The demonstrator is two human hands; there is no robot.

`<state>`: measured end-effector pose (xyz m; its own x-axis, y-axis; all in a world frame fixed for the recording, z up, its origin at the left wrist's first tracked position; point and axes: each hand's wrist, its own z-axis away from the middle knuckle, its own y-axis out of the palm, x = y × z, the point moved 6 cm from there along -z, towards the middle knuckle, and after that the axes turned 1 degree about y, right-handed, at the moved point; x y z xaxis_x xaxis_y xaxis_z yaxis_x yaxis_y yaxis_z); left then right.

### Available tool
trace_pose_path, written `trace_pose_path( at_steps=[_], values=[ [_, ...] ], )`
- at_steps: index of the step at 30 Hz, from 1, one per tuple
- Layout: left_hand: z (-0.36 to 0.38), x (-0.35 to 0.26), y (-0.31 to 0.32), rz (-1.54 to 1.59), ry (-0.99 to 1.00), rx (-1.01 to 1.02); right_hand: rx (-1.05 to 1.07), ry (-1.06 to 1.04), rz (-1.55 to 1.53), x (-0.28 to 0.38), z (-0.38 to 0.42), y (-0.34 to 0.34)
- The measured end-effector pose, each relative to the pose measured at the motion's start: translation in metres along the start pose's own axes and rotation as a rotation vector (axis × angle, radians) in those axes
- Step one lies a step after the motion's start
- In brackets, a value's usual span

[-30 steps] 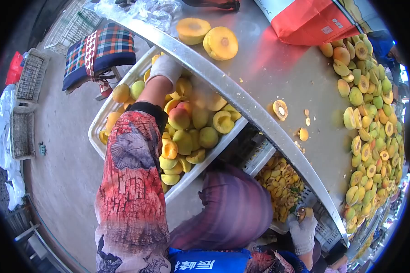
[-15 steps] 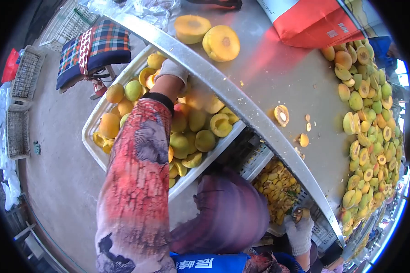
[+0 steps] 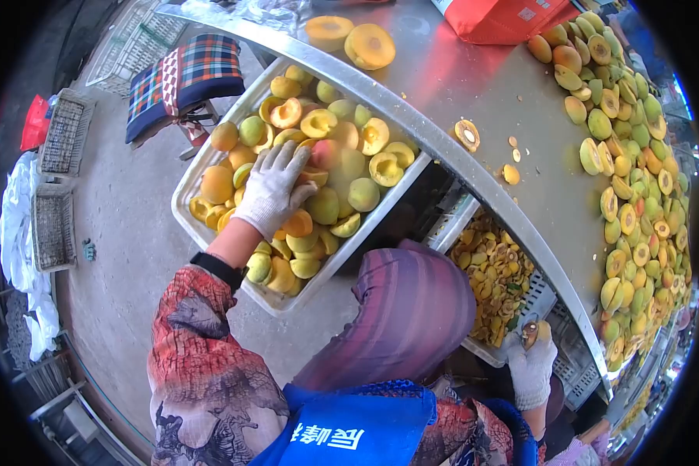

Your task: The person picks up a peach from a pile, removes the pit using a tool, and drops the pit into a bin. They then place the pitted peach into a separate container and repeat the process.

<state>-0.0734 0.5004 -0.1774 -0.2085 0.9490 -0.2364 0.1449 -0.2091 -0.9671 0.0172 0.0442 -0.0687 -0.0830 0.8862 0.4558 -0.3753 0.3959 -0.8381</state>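
Observation:
My left hand (image 3: 272, 190), in a white knit glove, lies on the yellow-green stone fruit (image 3: 349, 163) in a white plastic tray (image 3: 185, 203). Its fingers are spread over the pieces, and whatever sits under the palm is hidden. Whole fruit and hollowed halves fill this tray. My right hand (image 3: 531, 365), gloved too, is low at the right beside a crate of small yellow pieces (image 3: 491, 272). Its fingers are curled round a small brownish, rounded thing (image 3: 530, 332) that I cannot make out.
A metal table (image 3: 474, 93) with a raised rim runs diagonally past both hands. Cut fruit (image 3: 637, 194) is heaped along its right side; a red bag (image 3: 497, 17) stands at the back. A plaid-cushioned stool (image 3: 185, 81) and plastic baskets (image 3: 64, 132) are on the floor at left.
My left hand has drawn back from the tray's far side toward its middle, and its fingers now show spread. The view has shifted. My right hand stays beside the crate with its fingers curled.

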Motion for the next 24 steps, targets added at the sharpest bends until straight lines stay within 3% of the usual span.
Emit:
trace_pose_path(
  at_steps=[3,7,9,12,14,16,20,24],
  values=[
    [0.025,-0.011,-0.009,0.197,-0.063,0.028,-0.027,-0.003,0.001,-0.003,0.011,-0.005],
    [0.07,-0.058,-0.011,-0.113,0.078,0.166,-0.077,-0.043,0.006,-0.001,0.025,-0.01],
    [0.096,-0.055,-0.003,-0.035,0.049,0.181,-0.137,-0.084,-0.008,-0.004,0.034,-0.015],
    [0.138,-0.055,0.011,0.196,-0.03,0.195,-0.103,0.02,-0.078,-0.019,0.044,-0.018],
    [0.16,-0.058,0.014,0.044,0.092,0.14,-0.11,0.029,-0.105,-0.027,0.048,-0.016],
    [0.169,-0.069,0.004,-0.028,0.157,0.071,-0.106,0.025,-0.112,-0.026,0.052,-0.016],
    [0.165,-0.071,-0.005,0.146,0.026,0.236,-0.1,0.03,-0.082,-0.018,0.061,-0.022],
    [0.162,-0.072,-0.01,0.089,0.129,0.238,-0.106,0.034,-0.094,-0.029,0.067,-0.026]
  ],
)
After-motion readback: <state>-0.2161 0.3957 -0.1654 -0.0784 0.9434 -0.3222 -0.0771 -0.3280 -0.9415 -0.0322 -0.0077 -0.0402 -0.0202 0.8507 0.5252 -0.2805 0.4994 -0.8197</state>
